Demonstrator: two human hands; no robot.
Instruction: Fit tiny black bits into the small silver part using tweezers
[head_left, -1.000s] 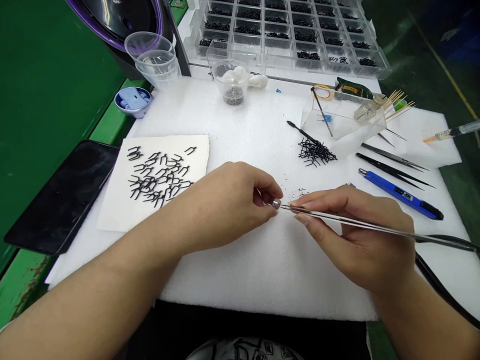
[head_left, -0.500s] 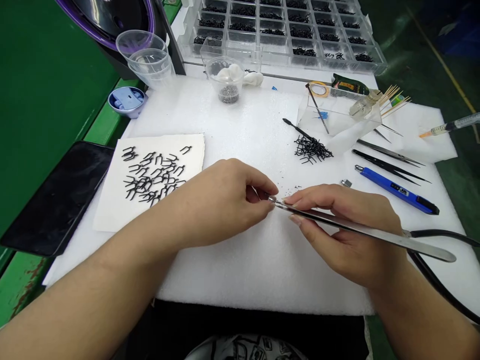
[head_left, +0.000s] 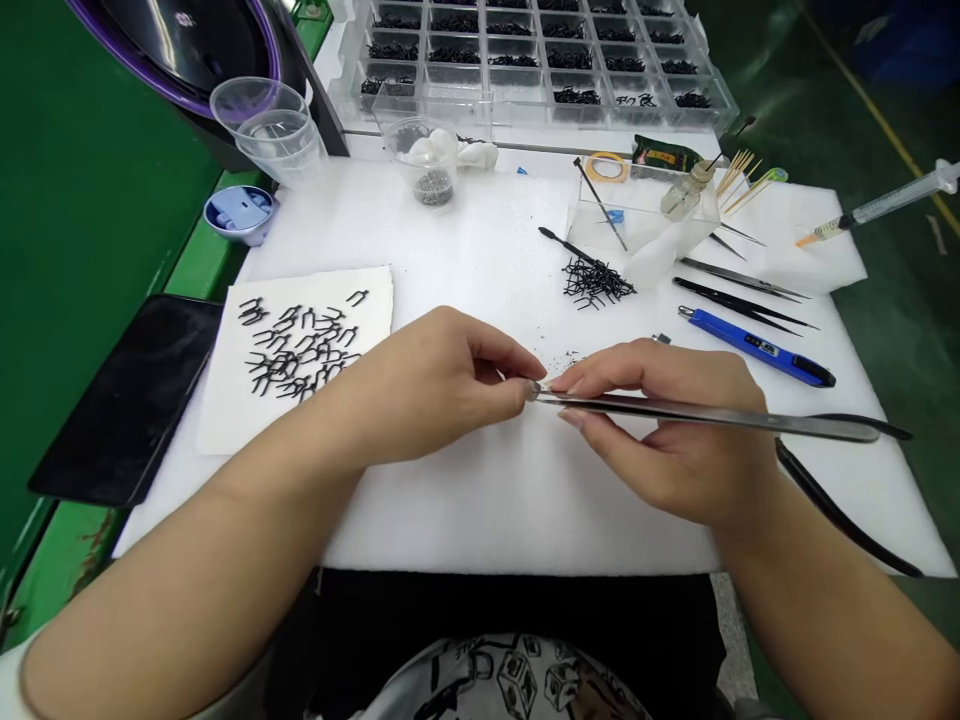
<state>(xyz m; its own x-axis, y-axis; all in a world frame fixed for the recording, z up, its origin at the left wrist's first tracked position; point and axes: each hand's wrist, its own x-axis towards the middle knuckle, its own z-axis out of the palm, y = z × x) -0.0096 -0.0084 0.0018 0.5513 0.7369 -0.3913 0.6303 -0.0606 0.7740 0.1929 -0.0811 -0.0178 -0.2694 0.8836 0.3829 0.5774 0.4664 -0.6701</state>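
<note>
My right hand [head_left: 667, 420] is closed around long silver tweezers [head_left: 720, 416], whose tips point left. At those tips, the thumb and forefinger of my left hand [head_left: 450, 385] pinch a tiny piece, mostly hidden by the fingers. Left of that hand, many small black forked pieces [head_left: 304, 345] lie spread over a white paper sheet [head_left: 221, 400]. Beyond my right hand is a heap of similar black pieces [head_left: 598, 282], with a dark thin tool [head_left: 562, 243] touching it. Dark crumbs are scattered just past my fingertips.
A divided clear box [head_left: 525, 100] of black pieces stands at the back. To the right lie a blue cutter [head_left: 757, 346], more tweezers [head_left: 742, 305], a syringe [head_left: 877, 205] and black-handled pliers [head_left: 840, 505]. Clear cups [head_left: 277, 130] and a dark tablet [head_left: 127, 400] are at left.
The camera view has shifted, so the table items sit further left. The tweezers now lie flatter, nearly level, with their tips still at my left fingertips.
</note>
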